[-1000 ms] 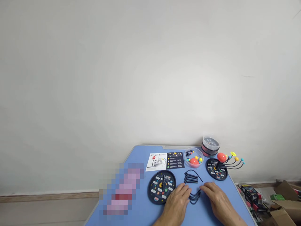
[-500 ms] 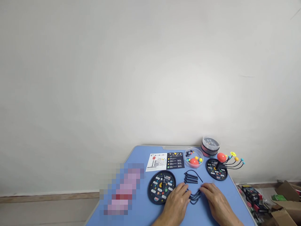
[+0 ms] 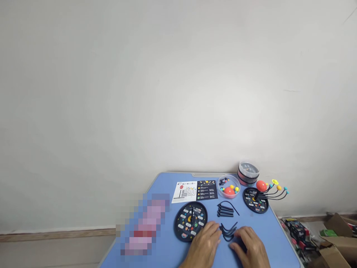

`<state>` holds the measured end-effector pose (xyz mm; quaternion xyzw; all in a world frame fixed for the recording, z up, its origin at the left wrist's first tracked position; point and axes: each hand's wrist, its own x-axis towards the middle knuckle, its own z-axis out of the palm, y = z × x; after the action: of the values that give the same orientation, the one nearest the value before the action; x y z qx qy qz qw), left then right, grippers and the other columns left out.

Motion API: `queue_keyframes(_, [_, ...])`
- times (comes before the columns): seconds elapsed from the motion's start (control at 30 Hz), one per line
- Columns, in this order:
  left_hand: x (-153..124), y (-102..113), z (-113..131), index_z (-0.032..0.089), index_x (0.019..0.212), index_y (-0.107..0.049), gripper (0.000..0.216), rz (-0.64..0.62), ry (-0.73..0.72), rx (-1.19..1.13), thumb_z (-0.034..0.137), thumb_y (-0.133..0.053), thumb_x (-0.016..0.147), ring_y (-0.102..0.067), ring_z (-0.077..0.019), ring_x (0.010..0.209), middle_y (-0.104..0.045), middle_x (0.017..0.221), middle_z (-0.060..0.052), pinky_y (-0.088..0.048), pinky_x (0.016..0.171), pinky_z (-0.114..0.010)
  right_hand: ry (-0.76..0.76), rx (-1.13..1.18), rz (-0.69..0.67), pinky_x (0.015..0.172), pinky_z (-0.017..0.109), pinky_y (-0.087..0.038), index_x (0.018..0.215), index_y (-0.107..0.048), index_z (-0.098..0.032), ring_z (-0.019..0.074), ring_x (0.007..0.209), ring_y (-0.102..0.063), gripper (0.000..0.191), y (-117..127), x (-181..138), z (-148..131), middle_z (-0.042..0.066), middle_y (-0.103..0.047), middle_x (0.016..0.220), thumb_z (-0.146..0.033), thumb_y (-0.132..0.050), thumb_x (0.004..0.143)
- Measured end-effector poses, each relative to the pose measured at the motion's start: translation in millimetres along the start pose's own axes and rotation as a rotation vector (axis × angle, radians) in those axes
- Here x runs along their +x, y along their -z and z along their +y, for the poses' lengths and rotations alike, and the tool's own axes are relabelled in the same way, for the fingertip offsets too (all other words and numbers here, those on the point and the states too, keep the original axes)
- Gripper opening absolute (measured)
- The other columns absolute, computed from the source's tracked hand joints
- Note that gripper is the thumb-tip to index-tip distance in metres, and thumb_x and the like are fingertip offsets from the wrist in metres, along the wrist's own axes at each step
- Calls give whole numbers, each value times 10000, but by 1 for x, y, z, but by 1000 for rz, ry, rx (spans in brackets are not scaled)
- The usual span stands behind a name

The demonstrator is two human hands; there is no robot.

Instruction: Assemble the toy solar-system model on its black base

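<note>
My left hand (image 3: 205, 242) lies on the blue table with fingers stretched out, its fingertips at the left ends of several curved black rods (image 3: 229, 233). On the other side, my right hand (image 3: 249, 243) is open, thumb apart from the fingers, its fingertips close to the rods' right side. Whether either hand touches them I cannot tell. Just beyond lie several straight black rods (image 3: 225, 211) with one long curved rod around their far side. A round black base (image 3: 182, 225) with planet pictures and an upright post sits beside my left hand.
Behind are an instruction sheet (image 3: 185, 192), a clear dish (image 3: 239, 183) of coloured balls and small parts, and stacked round containers (image 3: 248, 174). An assembled solar system model (image 3: 256, 205) stands at the table's right edge. Cardboard boxes (image 3: 338, 245) lie on the floor.
My right hand has shifted left and nearer me, its thumb now apart from the fingers. My left hand has drawn back slightly, so the curved rods show more fully.
</note>
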<state>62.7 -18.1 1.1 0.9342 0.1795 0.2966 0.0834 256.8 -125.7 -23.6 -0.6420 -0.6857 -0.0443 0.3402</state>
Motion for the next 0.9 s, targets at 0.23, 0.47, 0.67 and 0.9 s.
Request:
queue_keyframes(0.23, [-9, -12, -7, 171, 1237, -579, 505, -19, -152, 146, -9, -464, 779, -631, -254, 1161, -693, 1245, -85, -577, 913, -349, 114, 13, 49, 747, 282, -552, 1062, -618, -228, 189, 856, -657, 190, 1, 11, -8, 62, -686, 959, -129, -521, 932])
queue_keyframes(0.47, [-12, -19, -10, 146, 1267, -552, 577, -24, -212, 233, -5, -490, 714, -615, -268, 1176, -686, 1259, -88, -574, 902, -346, 153, 5, 48, 731, 292, -565, 1091, -633, -229, 199, 849, -664, 229, -2, 10, -6, 74, -690, 978, -124, -536, 912])
queue_keyframes(0.67, [-14, -21, -12, 143, 1291, -538, 583, 8, -207, 230, -14, -463, 734, -605, -259, 1186, -677, 1271, -92, -566, 912, -348, 156, -9, 18, 754, 295, -562, 1093, -627, -220, 197, 869, -658, 227, -1, 12, -7, 78, -682, 985, -122, -521, 917])
queue_keyframes(0.9, [1, -4, -7, 157, 1195, -610, 383, 83, -62, 121, 42, -444, 870, -613, -253, 1158, -684, 1225, -106, -560, 926, -364, 19, -89, 46, 817, 310, -524, 1052, -665, -209, 215, 954, -653, 225, 18, 35, 6, 98, -690, 1035, -188, -462, 959])
